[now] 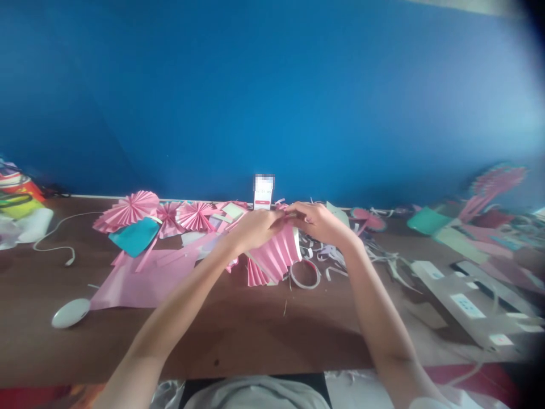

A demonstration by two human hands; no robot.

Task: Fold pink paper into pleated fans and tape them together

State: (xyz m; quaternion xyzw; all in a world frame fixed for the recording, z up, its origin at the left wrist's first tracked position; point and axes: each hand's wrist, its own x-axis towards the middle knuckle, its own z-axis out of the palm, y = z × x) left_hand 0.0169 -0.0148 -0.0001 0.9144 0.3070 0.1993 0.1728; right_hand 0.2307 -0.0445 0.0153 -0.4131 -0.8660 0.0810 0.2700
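Note:
A pleated pink paper [276, 254] hangs below my two hands over the middle of the table, its folds running up and down. My left hand [260, 228] is closed on its upper edge. My right hand [318, 221] meets it from the other side, fingers bent and pinched at the same top edge. The fingertips of both hands come together there and hide the pinched part. Just below and right of the paper lies a white ring-shaped roll of tape [305, 275]. A lit phone [263, 193] stands upright behind my hands.
Pink paper fans [198, 217] and a teal paper piece [135, 236] lie left, by a flat pink sheet [140, 284] and a white mouse [71, 313]. Paper scraps [336, 253] and a white power strip [467, 305] lie right. A blue wall [272, 102] rises behind.

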